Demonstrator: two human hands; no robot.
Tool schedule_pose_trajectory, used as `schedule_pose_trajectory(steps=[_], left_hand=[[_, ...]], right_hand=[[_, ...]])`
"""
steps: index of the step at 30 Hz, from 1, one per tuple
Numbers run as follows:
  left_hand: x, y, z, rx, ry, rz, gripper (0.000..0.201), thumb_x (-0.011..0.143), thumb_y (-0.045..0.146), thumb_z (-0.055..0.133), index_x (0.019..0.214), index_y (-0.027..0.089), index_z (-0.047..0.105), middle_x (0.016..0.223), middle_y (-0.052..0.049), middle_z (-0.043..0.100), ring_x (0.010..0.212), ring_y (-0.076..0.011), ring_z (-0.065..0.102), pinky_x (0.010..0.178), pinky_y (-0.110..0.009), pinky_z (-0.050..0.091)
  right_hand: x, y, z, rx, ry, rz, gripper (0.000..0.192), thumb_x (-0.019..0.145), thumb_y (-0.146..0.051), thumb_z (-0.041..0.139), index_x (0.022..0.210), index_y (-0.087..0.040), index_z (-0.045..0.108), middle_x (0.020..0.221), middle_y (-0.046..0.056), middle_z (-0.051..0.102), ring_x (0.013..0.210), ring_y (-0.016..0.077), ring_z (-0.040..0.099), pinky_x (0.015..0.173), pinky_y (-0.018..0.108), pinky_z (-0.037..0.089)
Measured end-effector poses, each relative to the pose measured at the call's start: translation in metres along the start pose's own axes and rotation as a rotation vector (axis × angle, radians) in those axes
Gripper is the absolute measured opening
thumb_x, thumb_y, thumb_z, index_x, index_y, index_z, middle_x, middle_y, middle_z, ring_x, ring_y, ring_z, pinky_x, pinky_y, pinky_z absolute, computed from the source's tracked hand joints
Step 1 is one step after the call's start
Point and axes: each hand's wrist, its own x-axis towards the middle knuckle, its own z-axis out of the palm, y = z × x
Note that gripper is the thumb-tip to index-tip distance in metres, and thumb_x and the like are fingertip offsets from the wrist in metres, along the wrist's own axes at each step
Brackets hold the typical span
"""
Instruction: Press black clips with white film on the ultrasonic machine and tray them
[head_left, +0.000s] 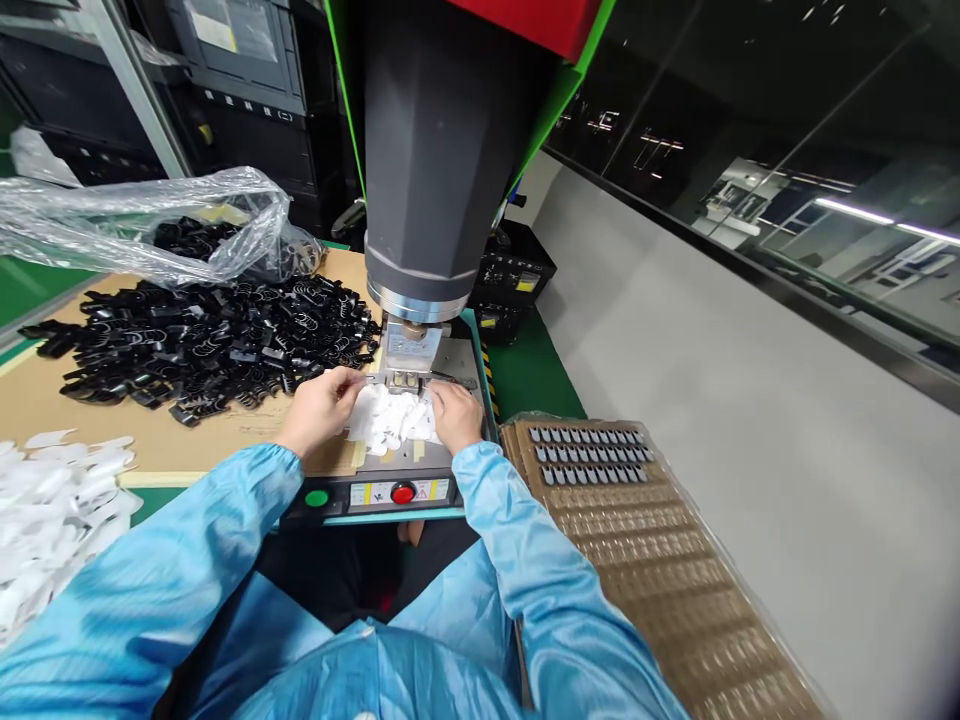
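My left hand is at the left side of a small metal fixture under the machine head. Its thumb and index finger are pinched together, and whatever is between them is too small to make out. On the fixture's right side is my right hand, fingers closed together and tips at the fixture edge; what they hold, if anything, is hidden. A clear-looking block on the machine sits just above the fixture. Between my hands lies a heap of white flat pieces.
A large pile of black plastic parts and a clear plastic bag lie on the left. More white pieces are at the lower left. Green and red buttons line the front. A tray with rows of grey parts stands right.
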Motion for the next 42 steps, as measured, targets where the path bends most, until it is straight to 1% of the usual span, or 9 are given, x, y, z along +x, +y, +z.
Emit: schedule_pose_trajectory(steps=[4, 9, 12, 16, 20, 26, 31, 36, 42], left_hand=[[0.014, 0.001, 0.029, -0.001, 0.027, 0.182, 0.034, 0.1, 0.027, 0.051, 0.116, 0.022, 0.081, 0.123, -0.009, 0.081, 0.115, -0.0264, 0.075, 0.106, -0.042, 0.057], [0.03, 0.01, 0.059, 0.122, -0.108, 0.341, 0.038, 0.098, 0.017, 0.049, 0.119, 0.021, 0.081, 0.121, -0.012, 0.08, 0.114, -0.0283, 0.073, 0.106, -0.045, 0.058], [0.03, 0.015, 0.067, 0.226, -0.155, 0.409, 0.041, 0.101, 0.018, 0.046, 0.127, 0.017, 0.078, 0.124, -0.016, 0.079, 0.116, -0.0309, 0.072, 0.108, -0.048, 0.055], [0.02, 0.02, 0.071, 0.299, -0.183, 0.515, 0.051, 0.101, 0.02, 0.048, 0.148, 0.008, 0.064, 0.147, -0.024, 0.066, 0.14, -0.0356, 0.06, 0.125, -0.054, 0.041], [0.016, 0.026, 0.071, 0.321, -0.2, 0.475, 0.056, 0.103, 0.027, 0.048, 0.153, 0.005, 0.059, 0.154, -0.026, 0.06, 0.15, -0.0396, 0.05, 0.126, -0.061, 0.036], [0.004, 0.035, 0.045, 0.355, -0.238, 0.432, 0.047, 0.108, 0.029, 0.042, 0.145, 0.012, 0.065, 0.147, -0.016, 0.069, 0.15, -0.0361, 0.05, 0.129, -0.056, 0.036], [-0.026, -0.016, -0.012, 0.344, -0.038, 0.234, 0.044, 0.106, 0.032, 0.049, 0.142, 0.016, 0.068, 0.15, -0.015, 0.065, 0.148, -0.0327, 0.051, 0.128, -0.051, 0.039], [-0.057, -0.084, -0.055, 0.417, 0.27, -0.194, 0.049, 0.103, 0.04, 0.057, 0.146, 0.019, 0.066, 0.157, -0.017, 0.057, 0.145, -0.0395, 0.049, 0.119, -0.058, 0.043], [-0.061, -0.094, -0.053, 0.453, 0.21, -0.279, 0.044, 0.101, 0.04, 0.058, 0.139, 0.021, 0.069, 0.153, -0.019, 0.056, 0.137, -0.0422, 0.053, 0.107, -0.061, 0.047]], right_hand=[[0.018, -0.005, 0.024, -0.056, -0.05, -0.053, 0.032, 0.111, -0.028, 0.05, 0.125, -0.028, 0.078, 0.133, 0.003, 0.078, 0.128, 0.0233, 0.068, 0.115, 0.039, 0.052], [0.017, -0.01, 0.03, -0.114, -0.137, -0.094, 0.035, 0.11, -0.028, 0.052, 0.137, -0.027, 0.073, 0.146, 0.005, 0.071, 0.137, 0.0275, 0.061, 0.119, 0.045, 0.048], [0.014, -0.013, 0.024, -0.152, -0.194, -0.137, 0.043, 0.107, -0.028, 0.056, 0.15, -0.026, 0.064, 0.155, 0.007, 0.065, 0.145, 0.0311, 0.052, 0.123, 0.05, 0.044], [0.014, -0.015, 0.019, -0.183, -0.235, -0.15, 0.048, 0.107, -0.028, 0.054, 0.155, -0.023, 0.059, 0.158, 0.009, 0.061, 0.149, 0.0346, 0.046, 0.126, 0.056, 0.039], [0.018, -0.017, 0.016, -0.172, -0.233, -0.149, 0.047, 0.104, -0.022, 0.055, 0.151, -0.027, 0.062, 0.153, 0.008, 0.064, 0.15, 0.0348, 0.044, 0.127, 0.058, 0.037], [0.02, -0.016, 0.01, -0.152, -0.23, -0.164, 0.046, 0.103, -0.022, 0.056, 0.148, -0.026, 0.065, 0.153, 0.011, 0.063, 0.147, 0.0382, 0.043, 0.123, 0.06, 0.037], [0.018, -0.028, 0.019, -0.127, -0.133, -0.113, 0.042, 0.102, -0.022, 0.054, 0.14, -0.022, 0.071, 0.14, 0.015, 0.066, 0.137, 0.0365, 0.048, 0.117, 0.055, 0.042], [0.026, -0.084, 0.044, -0.054, -0.179, -0.183, 0.036, 0.102, -0.022, 0.056, 0.133, -0.02, 0.074, 0.128, 0.013, 0.067, 0.123, 0.0311, 0.052, 0.114, 0.046, 0.043], [0.064, -0.144, 0.092, -0.164, -0.423, -0.298, 0.05, 0.101, -0.021, 0.058, 0.151, -0.024, 0.062, 0.142, 0.011, 0.061, 0.126, 0.03, 0.048, 0.11, 0.044, 0.042]])
